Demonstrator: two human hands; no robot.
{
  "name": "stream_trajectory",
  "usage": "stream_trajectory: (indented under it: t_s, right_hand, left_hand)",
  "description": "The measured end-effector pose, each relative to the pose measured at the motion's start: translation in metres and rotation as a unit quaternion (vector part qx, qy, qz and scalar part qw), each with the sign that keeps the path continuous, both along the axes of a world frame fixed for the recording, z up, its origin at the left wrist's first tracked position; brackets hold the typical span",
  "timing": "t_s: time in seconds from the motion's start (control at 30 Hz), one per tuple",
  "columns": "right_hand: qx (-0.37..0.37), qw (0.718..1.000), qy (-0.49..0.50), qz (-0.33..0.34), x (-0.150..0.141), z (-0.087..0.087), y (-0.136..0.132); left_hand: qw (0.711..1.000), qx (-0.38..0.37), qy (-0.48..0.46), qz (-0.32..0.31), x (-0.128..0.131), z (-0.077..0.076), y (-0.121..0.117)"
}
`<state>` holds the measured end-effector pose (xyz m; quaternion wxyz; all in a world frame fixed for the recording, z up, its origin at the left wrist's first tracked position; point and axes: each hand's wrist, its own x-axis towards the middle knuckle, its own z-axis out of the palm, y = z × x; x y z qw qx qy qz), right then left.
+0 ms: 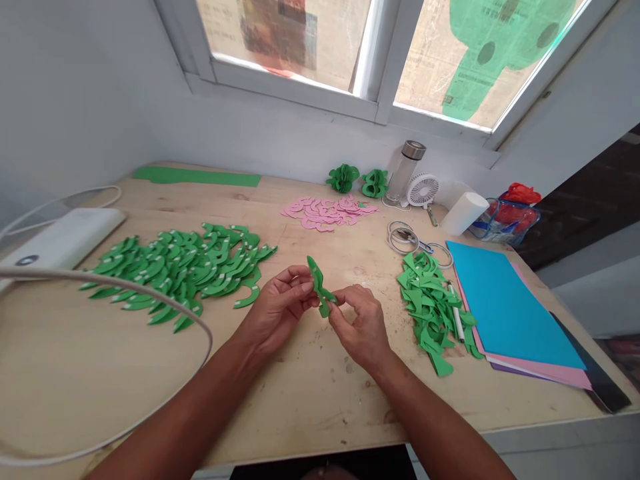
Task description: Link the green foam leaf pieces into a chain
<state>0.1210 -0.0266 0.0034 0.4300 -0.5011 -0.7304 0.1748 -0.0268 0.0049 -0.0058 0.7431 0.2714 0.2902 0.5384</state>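
Note:
Between my two hands, above the middle of the table, is a small green foam cutout piece (320, 287), apparently of more than one layer. My left hand (285, 300) pinches it from the left with thumb and fingers. From the right, my right hand (363, 323) grips its lower edge between thumb and forefinger. A spread pile of curved green cutouts (190, 267) with small white patches lies left of my left hand. To the right of my right hand is a heap of green offcuts (433, 303) with a white pen (457, 313) on it.
Pink cutouts (327, 212) and two finished-looking green ball shapes (343, 178) stand farther back, near a glass bottle (403, 173) and small fan (423, 191). Tape rings (403, 240) and blue sheets (515, 307) lie right. A white cable (150, 297) arcs across the left.

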Motion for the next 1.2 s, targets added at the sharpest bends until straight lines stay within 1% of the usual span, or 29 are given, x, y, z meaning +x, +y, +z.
stream_trajectory:
  t_s: [0.23,0.37,0.47,0.6,0.77,1.07,1.2]
  right_hand:
    - [0.083,0.995,-0.023,-0.051,-0.0004,-0.0025,0.0003]
    - [0.116,0.991,-0.032,-0.058,0.0000,-0.0034,0.0002]
    - [0.105,0.993,-0.030,-0.046,-0.0004,-0.0024,0.0000]
    - [0.058,0.998,-0.001,-0.037,-0.0016,-0.0007,-0.0001]
    - [0.007,0.998,0.049,-0.041,-0.0024,-0.0014,0.0003]
    - [-0.003,0.996,0.076,-0.047,-0.0024,-0.0028,0.0014]
    - [-0.005,0.995,0.082,-0.055,-0.0016,-0.0050,0.0022]
  left_hand:
    - [1.000,-0.015,-0.025,0.004,0.0007,0.0018,-0.0012]
    - [0.999,-0.022,-0.037,0.002,0.0007,0.0006,-0.0012]
    - [0.999,-0.015,-0.037,0.003,0.0004,-0.0013,-0.0007]
    - [0.999,-0.012,-0.033,0.005,0.0004,-0.0024,-0.0005]
    - [0.999,-0.020,-0.032,0.006,0.0015,-0.0009,-0.0014]
    - [1.000,-0.018,-0.024,-0.002,0.0006,0.0024,-0.0027]
    - [0.999,-0.020,-0.018,-0.022,0.0010,0.0007,-0.0033]
